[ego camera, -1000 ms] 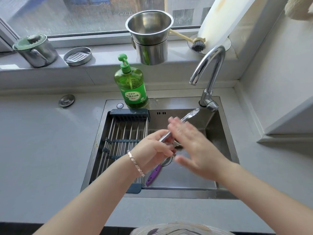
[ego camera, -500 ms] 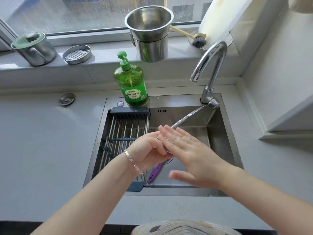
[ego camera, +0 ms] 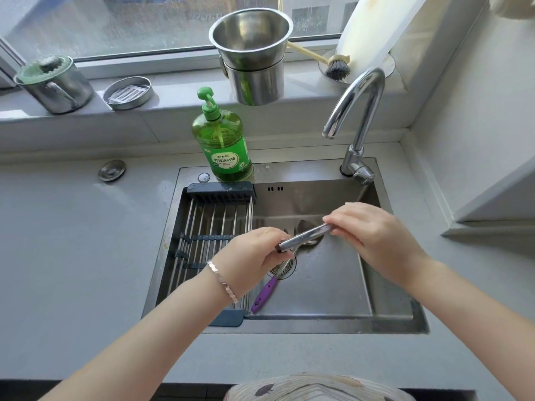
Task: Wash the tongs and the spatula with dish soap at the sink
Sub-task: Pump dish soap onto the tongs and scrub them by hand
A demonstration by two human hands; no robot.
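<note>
Head view: the left hand [ego camera: 254,256] is closed around the hinge end of the slim stainless-steel tongs [ego camera: 304,237], and the right hand [ego camera: 373,235] pinches their far end above the steel sink [ego camera: 390,322]. Below the left hand lies the purple-handled metal spatula [ego camera: 265,295]. Rigid, light and probably slippery, the tongs want a firm mid-shaft grip.

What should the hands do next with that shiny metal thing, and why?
Probably slide the right hand back along the tongs to rub them with soap. The left hand grips one end and the right pinches the other above the sink, and no water runs from the faucet. The purple-handled spatula lies in the basin, waiting.
</note>
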